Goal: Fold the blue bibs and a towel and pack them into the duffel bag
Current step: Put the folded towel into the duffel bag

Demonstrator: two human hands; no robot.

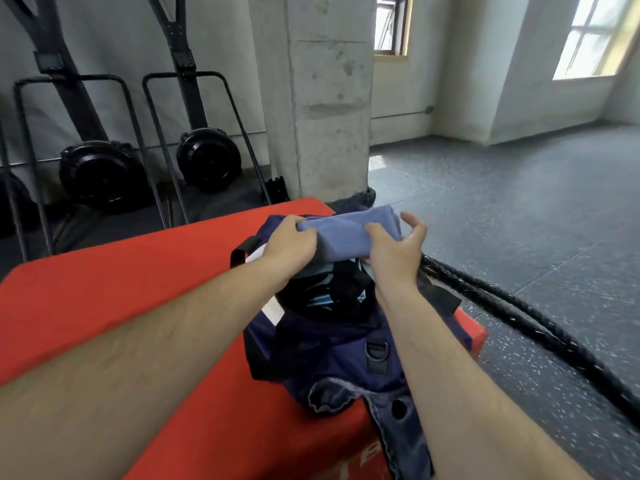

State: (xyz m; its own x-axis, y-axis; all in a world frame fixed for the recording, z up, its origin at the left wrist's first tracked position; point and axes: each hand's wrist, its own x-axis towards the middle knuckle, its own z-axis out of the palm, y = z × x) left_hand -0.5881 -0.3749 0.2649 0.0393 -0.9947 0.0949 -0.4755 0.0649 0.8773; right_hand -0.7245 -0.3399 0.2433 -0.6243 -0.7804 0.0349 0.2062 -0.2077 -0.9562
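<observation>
- A folded blue cloth (pixel 349 233) – towel or bib, I cannot tell which – is held above the open mouth of the navy duffel bag (pixel 332 344), toward the bag's far end.
- The left hand (pixel 289 242) grips the cloth's left end, fingers curled over its top edge and the thumb hidden beneath.
- The right hand (pixel 394 247) holds the cloth's right side: the thumb presses on the top face, while the fingers are spread and bent loosely past the right edge; whether they touch the fabric underneath cannot be told.
- Both bare forearms reach in from the near edge, the left crossing the red surface, the right passing over the bag's near half.
- The duffel bag lies on a red padded box (pixel 121 306), along its right side, with its near end and a strap hanging over the near right corner.
- Inside the bag's opening there is dark lining, black webbing straps and something pale blue – too shaded to name.
- A metal D-ring (pixel 376 351) sits on the bag's near side, just left of the right forearm.
- A thick black rope (pixel 519 317) runs along the speckled grey floor (pixel 519 209) to the right of the box.
- Far left, two black fan-wheel exercise machines (pixel 207 161) stand against the wall, with a concrete pillar (pixel 329 98) just right of them.
</observation>
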